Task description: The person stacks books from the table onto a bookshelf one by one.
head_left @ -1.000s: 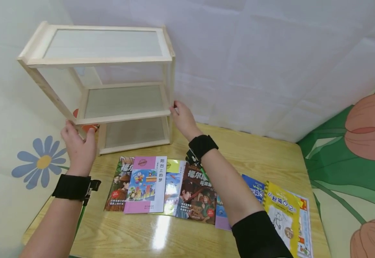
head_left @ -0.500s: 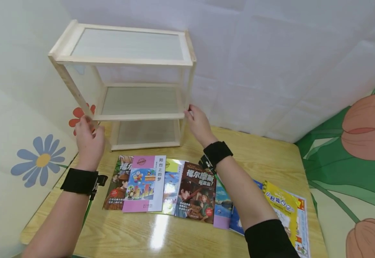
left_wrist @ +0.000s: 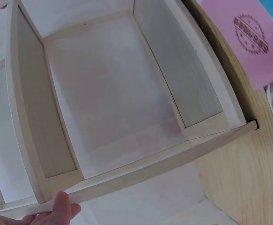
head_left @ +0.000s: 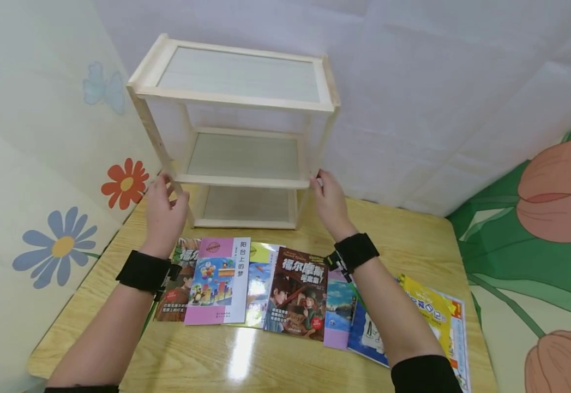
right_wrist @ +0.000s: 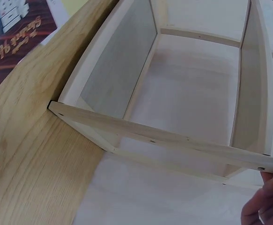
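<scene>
A pale wooden rack [head_left: 243, 182] with three grey-panelled tiers stands upright at the back of the table. My left hand [head_left: 163, 215] grips its left front post near the middle tier. On the other side my right hand [head_left: 331, 207] holds the right front post at about the same height. In the left wrist view, the left thumb [left_wrist: 60, 211] lies on the post beside a tier's edge. The right wrist view catches only the curled right fingers [right_wrist: 269, 194] at the post. Whether the rack's feet touch the table is hard to tell.
Several books overlap in a row in front of the rack, among them a pink-edged book [head_left: 216, 281], a brown detective book [head_left: 297, 295] and a yellow book [head_left: 430, 305]. A white cloth wall [head_left: 413, 109] rises behind the table [head_left: 192, 360]; a flower-patterned wall [head_left: 59, 164] stands at left.
The rack has moved to the right along the back of the table, and both hands have moved with it, still holding the posts. The books stay in place.
</scene>
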A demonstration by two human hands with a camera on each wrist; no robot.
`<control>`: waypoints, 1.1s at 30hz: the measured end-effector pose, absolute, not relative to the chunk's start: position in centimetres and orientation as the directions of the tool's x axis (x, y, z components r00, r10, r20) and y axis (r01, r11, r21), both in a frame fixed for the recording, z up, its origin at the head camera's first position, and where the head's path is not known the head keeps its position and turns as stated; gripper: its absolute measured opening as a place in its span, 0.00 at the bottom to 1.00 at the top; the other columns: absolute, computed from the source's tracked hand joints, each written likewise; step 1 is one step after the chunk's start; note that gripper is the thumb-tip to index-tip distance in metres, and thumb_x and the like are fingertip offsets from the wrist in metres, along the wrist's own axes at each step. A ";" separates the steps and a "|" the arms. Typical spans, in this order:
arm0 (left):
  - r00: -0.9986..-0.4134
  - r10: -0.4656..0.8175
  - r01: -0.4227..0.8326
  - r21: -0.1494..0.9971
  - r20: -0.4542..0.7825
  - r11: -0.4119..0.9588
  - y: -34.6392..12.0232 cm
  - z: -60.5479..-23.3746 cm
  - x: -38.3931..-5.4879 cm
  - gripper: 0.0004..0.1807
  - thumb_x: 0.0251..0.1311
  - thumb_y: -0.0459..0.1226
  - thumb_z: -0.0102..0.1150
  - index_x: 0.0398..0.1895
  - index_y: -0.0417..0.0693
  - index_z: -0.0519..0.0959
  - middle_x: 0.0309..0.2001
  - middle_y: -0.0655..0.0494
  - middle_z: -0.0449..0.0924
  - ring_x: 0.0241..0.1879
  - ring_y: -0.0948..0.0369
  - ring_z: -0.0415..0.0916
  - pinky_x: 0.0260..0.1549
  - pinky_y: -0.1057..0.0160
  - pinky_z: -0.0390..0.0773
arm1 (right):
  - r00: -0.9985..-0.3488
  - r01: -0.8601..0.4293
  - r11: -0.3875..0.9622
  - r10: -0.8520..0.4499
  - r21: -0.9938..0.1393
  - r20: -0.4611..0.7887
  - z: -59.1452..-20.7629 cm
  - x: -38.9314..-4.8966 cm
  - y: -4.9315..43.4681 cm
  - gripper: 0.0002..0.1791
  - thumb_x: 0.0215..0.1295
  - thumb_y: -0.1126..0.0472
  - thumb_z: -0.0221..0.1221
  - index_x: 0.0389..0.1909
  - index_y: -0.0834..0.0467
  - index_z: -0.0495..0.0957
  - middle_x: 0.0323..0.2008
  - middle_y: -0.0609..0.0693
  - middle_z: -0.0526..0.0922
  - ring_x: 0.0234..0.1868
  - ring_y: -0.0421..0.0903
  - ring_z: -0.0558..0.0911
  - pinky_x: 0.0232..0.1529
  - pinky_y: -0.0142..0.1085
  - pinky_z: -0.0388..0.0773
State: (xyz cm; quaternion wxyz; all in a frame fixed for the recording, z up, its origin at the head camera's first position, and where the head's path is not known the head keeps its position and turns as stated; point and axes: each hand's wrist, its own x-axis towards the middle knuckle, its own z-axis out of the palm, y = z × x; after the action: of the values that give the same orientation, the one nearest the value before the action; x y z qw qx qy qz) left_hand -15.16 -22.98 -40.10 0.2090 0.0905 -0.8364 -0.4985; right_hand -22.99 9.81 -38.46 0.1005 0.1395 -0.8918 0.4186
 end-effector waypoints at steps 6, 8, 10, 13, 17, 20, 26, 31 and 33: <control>-0.915 -0.299 0.093 0.862 0.271 0.498 -21.1 -40.3 -15.5 0.29 0.66 0.42 0.47 0.69 0.43 0.59 0.62 0.41 0.61 0.66 0.49 0.64 0.57 0.46 0.72 | -0.936 -0.319 0.621 -0.090 -0.716 0.340 -38.9 -22.1 12.1 0.18 0.74 0.53 0.45 0.47 0.65 0.71 0.43 0.60 0.76 0.33 0.51 0.71 0.35 0.42 0.69; -0.921 -0.284 0.095 0.860 0.267 0.501 -20.5 -40.3 -15.6 0.30 0.66 0.43 0.47 0.70 0.45 0.57 0.62 0.42 0.61 0.66 0.50 0.63 0.57 0.47 0.72 | -0.932 -0.320 0.621 -0.071 -0.716 0.355 -39.1 -22.0 12.8 0.19 0.74 0.53 0.45 0.47 0.66 0.72 0.42 0.61 0.75 0.32 0.52 0.70 0.34 0.41 0.68; -0.925 -0.268 0.108 0.861 0.270 0.497 -20.0 -40.3 -15.7 0.31 0.66 0.42 0.47 0.71 0.46 0.56 0.63 0.42 0.60 0.66 0.50 0.63 0.57 0.48 0.72 | -0.927 -0.323 0.617 -0.054 -0.717 0.370 -39.2 -21.9 13.5 0.19 0.74 0.53 0.46 0.48 0.67 0.72 0.43 0.62 0.76 0.31 0.52 0.69 0.33 0.41 0.67; -0.931 -0.245 0.126 0.866 0.272 0.484 -19.2 -40.2 -15.8 0.31 0.66 0.42 0.47 0.72 0.50 0.56 0.64 0.43 0.60 0.67 0.51 0.62 0.57 0.49 0.72 | -0.918 -0.328 0.617 -0.032 -0.715 0.394 -39.4 -21.7 14.4 0.20 0.73 0.53 0.45 0.48 0.67 0.73 0.44 0.62 0.76 0.30 0.52 0.69 0.33 0.41 0.67; -0.938 -0.216 0.142 0.869 0.271 0.474 -18.2 -40.2 -15.9 0.31 0.65 0.42 0.48 0.72 0.51 0.56 0.64 0.45 0.60 0.67 0.51 0.62 0.57 0.50 0.73 | -0.909 -0.326 0.630 -0.003 -0.705 0.417 -39.6 -21.3 15.5 0.20 0.74 0.54 0.45 0.46 0.68 0.73 0.40 0.62 0.75 0.30 0.53 0.68 0.33 0.41 0.66; -0.944 -0.189 0.154 0.869 0.270 0.469 -17.4 -40.2 -16.0 0.32 0.65 0.41 0.49 0.72 0.50 0.56 0.64 0.44 0.60 0.67 0.51 0.62 0.57 0.51 0.73 | -0.900 -0.325 0.639 0.018 -0.697 0.436 -39.7 -21.0 16.2 0.19 0.74 0.54 0.45 0.45 0.69 0.72 0.36 0.62 0.73 0.30 0.54 0.68 0.33 0.43 0.66; -0.958 -0.127 0.176 0.874 0.258 0.453 -15.7 -40.3 -16.3 0.33 0.65 0.42 0.49 0.72 0.50 0.54 0.65 0.44 0.58 0.67 0.51 0.61 0.54 0.52 0.75 | -0.886 -0.310 0.631 0.080 -0.711 0.457 -40.0 -20.6 18.0 0.19 0.74 0.55 0.45 0.44 0.69 0.73 0.39 0.63 0.75 0.38 0.55 0.73 0.43 0.48 0.70; -0.959 -0.084 0.208 0.876 0.269 0.436 -14.0 -40.4 -16.6 0.33 0.64 0.40 0.50 0.72 0.48 0.54 0.64 0.44 0.59 0.66 0.50 0.62 0.52 0.52 0.76 | -0.884 -0.278 0.614 0.136 -0.739 0.446 -40.2 -20.2 19.5 0.21 0.74 0.53 0.44 0.43 0.69 0.73 0.39 0.62 0.74 0.39 0.53 0.71 0.42 0.45 0.69; -0.958 -0.077 0.218 0.877 0.276 0.429 -13.5 -40.5 -16.7 0.33 0.63 0.39 0.51 0.71 0.47 0.55 0.64 0.44 0.59 0.64 0.50 0.63 0.52 0.51 0.76 | -0.882 -0.267 0.618 0.151 -0.739 0.446 -40.3 -20.1 20.0 0.21 0.74 0.53 0.43 0.42 0.69 0.72 0.39 0.63 0.73 0.38 0.54 0.71 0.42 0.45 0.69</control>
State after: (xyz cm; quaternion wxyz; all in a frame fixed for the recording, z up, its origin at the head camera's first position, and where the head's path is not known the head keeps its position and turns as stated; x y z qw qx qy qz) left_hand -16.73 -13.48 -40.52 0.1384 -0.0421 -0.8340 -0.5325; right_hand -20.10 20.02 -40.32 0.2403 0.0335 -0.8669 0.4355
